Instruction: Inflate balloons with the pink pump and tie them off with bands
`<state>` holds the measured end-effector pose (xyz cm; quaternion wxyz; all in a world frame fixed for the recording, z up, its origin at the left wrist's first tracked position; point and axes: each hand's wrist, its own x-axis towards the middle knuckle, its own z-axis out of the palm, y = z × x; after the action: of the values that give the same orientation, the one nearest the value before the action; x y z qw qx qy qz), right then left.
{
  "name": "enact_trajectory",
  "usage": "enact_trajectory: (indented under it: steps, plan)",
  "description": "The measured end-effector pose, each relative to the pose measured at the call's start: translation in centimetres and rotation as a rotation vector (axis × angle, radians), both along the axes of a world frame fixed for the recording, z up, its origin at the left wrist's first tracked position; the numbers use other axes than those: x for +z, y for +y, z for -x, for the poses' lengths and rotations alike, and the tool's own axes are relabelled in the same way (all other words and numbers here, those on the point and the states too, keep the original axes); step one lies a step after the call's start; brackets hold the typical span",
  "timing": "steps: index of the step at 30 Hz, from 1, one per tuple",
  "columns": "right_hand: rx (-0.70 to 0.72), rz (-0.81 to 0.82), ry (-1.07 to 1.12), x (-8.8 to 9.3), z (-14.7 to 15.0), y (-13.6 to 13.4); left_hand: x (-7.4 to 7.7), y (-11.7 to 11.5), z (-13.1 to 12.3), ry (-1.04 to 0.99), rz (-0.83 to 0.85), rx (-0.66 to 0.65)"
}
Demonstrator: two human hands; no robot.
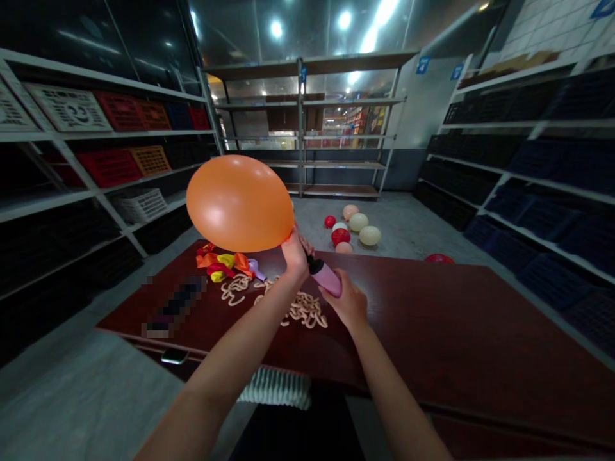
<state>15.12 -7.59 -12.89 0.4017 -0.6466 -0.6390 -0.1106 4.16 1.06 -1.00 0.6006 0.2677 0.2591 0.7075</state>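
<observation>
A large inflated orange balloon (237, 203) hangs above the table's left part. My left hand (295, 251) is closed at its neck, by the black end of a pink balloon pump (327, 278); the exact join is hidden by the fingers. My right hand (352, 301) wraps around the pump's lower end. Beneath my hands, a loose pile of beige, curly strips (305, 308) lies on the table. Flat balloons in red, orange, yellow and lilac (225, 261) are bunched at the back left.
The dark red-brown table (432, 320) stretches to the right. A blurred dark object (177, 304) lies at its left. Inflated balloons (358, 222) rest on the floor behind it. Shelves with crates (110, 168) line both sides, and a metal rack (300, 128) stands at the back.
</observation>
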Motion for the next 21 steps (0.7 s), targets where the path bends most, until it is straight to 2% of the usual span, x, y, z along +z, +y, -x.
enact_trajectory:
  steps: [4,8,11,14,17,21]
  plan:
    - [0.143,-0.089,-0.147,1.3,1.6,-0.4,-0.6,-1.8,1.4,-0.039,-0.009,-0.006]
    - [0.138,-0.036,-0.333,2.3,3.7,-1.1,-1.8,-3.1,3.1,-0.059,0.009,-0.030]
    - [0.122,-0.045,-0.468,2.2,4.0,-1.7,-2.7,-3.3,5.7,-0.049,0.045,-0.036]
    - [0.119,-0.042,-0.570,1.9,2.7,-2.5,-2.9,-2.9,10.3,-0.051,0.088,0.060]
    - [0.134,-0.049,-0.557,1.9,1.1,-3.2,-2.6,-2.8,16.3,-0.076,0.099,0.200]
    - [0.250,0.002,-0.624,2.5,1.4,-3.6,-2.9,-4.4,24.0,-0.075,0.092,0.318]
